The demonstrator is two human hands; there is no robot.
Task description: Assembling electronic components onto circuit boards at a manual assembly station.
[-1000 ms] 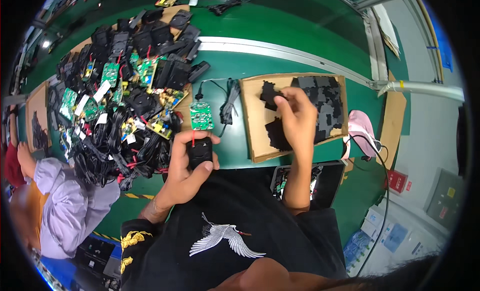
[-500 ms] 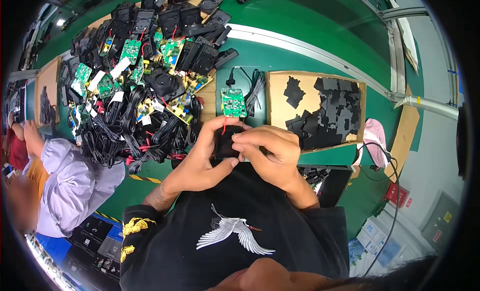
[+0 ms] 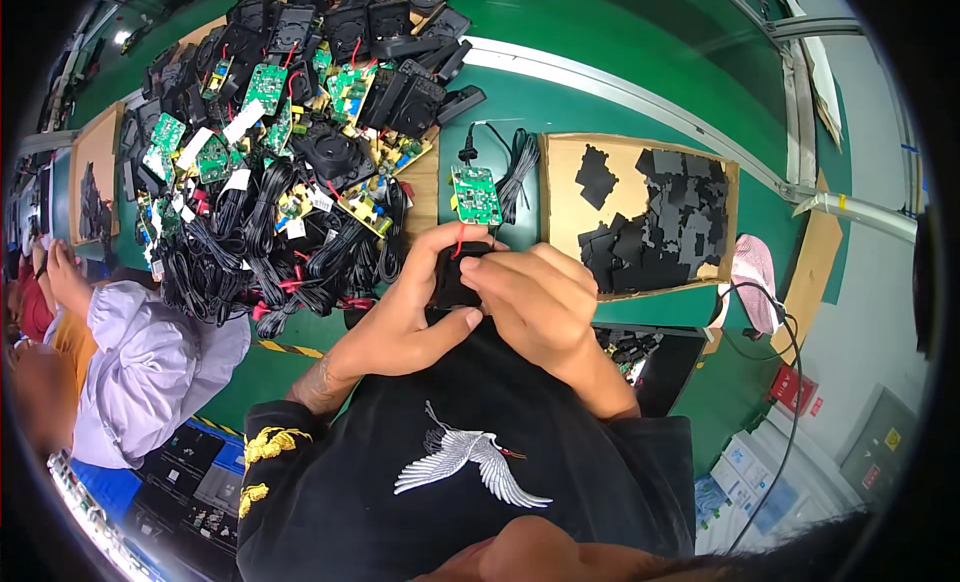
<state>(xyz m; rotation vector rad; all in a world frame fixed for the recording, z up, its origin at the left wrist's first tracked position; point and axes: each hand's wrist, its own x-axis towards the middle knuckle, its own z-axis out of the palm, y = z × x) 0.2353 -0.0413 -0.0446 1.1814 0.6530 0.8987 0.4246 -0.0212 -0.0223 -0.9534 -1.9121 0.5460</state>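
Observation:
A black plastic housing (image 3: 458,282) rests in my left hand (image 3: 405,322), the fingers behind it and the thumb along its near edge. Over its right side, my right hand (image 3: 540,302) has thumb and fingertips pressed together against the housing; whatever they may pinch is hidden. From the housing's top a short red wire runs toward a green circuit board (image 3: 476,196), just beyond my left fingertips. Beside that board lies a bundled black cable (image 3: 516,172) with a plug.
At left, a large heap of black housings (image 3: 335,157), circuit boards and cables covers the bench. A cardboard tray (image 3: 560,217) of black sheet pieces (image 3: 680,217) stands to the right, with a pink cloth (image 3: 752,277) beyond it. Another person's sleeve (image 3: 160,372) is at far left.
The right fingertips have shifted slightly left and up on the housing, and more of its dark face shows. The whole view has moved a little; the left hand keeps its hold.

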